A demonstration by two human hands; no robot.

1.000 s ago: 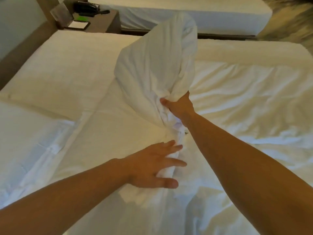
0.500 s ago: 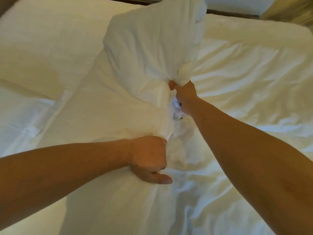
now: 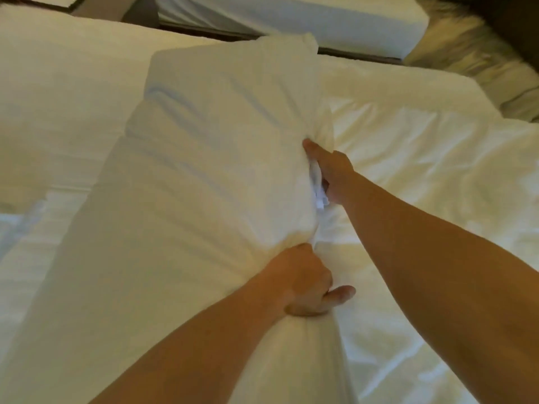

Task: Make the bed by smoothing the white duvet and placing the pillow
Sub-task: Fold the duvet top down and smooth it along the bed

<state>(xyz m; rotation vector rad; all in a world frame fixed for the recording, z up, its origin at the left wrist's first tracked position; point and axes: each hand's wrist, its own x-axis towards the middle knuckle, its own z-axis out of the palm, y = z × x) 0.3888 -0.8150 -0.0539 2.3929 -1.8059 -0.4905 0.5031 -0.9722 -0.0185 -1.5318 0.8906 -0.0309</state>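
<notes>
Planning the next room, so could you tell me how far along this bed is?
Nothing looks finished. In hand: the left hand and right hand grip a raised fold of the duvet. To do: spreading it flat, smoothing the creased bedding on the right, and placing the pillow, which I cannot see.

A rumpled white duvet (image 3: 423,176) lies spread across the bed (image 3: 64,83)

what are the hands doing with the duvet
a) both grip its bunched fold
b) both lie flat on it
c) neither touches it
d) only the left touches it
A: the left hand and the right hand each clutch the gathered fold of the duvet.
</notes>
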